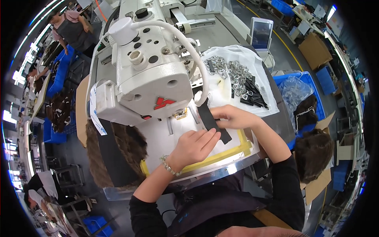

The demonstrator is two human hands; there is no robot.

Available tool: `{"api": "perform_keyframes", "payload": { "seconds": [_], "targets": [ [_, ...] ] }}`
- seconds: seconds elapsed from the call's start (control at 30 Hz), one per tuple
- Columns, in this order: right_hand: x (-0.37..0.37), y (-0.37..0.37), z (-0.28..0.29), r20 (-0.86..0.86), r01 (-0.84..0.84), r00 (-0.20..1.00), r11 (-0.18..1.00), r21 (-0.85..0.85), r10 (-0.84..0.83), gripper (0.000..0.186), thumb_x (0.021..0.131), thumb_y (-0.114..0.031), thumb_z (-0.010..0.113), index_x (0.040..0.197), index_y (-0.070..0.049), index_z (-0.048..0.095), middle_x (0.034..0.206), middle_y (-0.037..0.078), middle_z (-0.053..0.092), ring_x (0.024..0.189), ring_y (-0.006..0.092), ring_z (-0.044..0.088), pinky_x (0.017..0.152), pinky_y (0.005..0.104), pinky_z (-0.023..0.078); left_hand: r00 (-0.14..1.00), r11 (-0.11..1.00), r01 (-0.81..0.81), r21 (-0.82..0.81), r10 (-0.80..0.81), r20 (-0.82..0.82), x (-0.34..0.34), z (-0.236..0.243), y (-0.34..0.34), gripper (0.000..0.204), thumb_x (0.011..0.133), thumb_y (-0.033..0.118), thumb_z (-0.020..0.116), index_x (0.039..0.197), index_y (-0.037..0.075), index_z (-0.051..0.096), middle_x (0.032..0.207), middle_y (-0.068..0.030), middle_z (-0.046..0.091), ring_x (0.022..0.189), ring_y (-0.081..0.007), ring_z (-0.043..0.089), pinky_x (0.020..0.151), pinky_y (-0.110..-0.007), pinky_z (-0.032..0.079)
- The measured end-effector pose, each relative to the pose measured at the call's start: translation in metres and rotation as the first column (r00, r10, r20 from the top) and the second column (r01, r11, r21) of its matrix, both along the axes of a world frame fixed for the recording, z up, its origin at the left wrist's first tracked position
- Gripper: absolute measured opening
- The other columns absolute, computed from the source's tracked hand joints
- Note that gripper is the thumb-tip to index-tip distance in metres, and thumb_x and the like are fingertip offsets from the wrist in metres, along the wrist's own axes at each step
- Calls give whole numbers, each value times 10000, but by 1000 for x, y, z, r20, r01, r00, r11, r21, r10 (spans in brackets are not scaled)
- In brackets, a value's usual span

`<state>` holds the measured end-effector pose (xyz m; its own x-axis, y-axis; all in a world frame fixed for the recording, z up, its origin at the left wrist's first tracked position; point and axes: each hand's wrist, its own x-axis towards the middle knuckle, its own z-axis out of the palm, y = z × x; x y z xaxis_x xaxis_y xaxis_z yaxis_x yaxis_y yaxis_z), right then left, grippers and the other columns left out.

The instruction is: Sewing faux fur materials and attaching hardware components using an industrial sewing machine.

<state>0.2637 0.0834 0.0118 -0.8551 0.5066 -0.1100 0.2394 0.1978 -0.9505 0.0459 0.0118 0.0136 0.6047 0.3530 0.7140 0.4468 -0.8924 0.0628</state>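
Note:
A wide black strap [208, 119] slants over the white work plate, just right of the head of a white industrial sewing machine [154, 85]. My left hand [193, 148] has its fingers together on the strap's near part, their tips at its left edge. My right hand [233, 117] grips the same strap from the right with bent fingers; some fingertips are hidden behind it. The strap's far end lies beside the machine's white hose. A white plastic bag [258, 63] lies spread out right of the machine, bearing several metal rings [239, 77] and black tabs [256, 93].
Brown fur with a black band [114, 158] hangs at the plate's left edge. Yellow tape [227, 152] borders the plate. At right stand a blue bin [316, 100] holding clear plastic and a cardboard box [318, 187] with brown fur. A co-worker [75, 31] stands far left.

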Motion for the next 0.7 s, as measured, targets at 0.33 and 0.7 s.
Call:
{"api": "perform_keyframes", "payload": {
  "seconds": [0.33, 0.7],
  "targets": [
    [-23, 11, -33, -196, 389, 840, 814, -430, -506, 553, 883, 106, 419, 1429, 37, 366, 1395, 100, 481, 1319, 146, 426, 1132, 295, 306, 994, 990, 98, -103, -103, -42, -21, -2, -31, 296, 727, 104, 675, 1011, 22, 704, 958, -83, 695, 776, -173, 676, 608, -248, 507],
    [-23, -32, 16, 270, 134, 943, 965, 223, -193, 526, 745, 57, 674, 1242, -105, 612, 1121, 78, 613, 748, 134, 655, 684, 254, 526, 995, 964, 28, -264, -52, -87, -44, -20, -38, 285, 734, 92, 656, 1006, 8, 660, 1025, -132, 673, 870, -213, 670, 685, -294, 533]
  ]
}}
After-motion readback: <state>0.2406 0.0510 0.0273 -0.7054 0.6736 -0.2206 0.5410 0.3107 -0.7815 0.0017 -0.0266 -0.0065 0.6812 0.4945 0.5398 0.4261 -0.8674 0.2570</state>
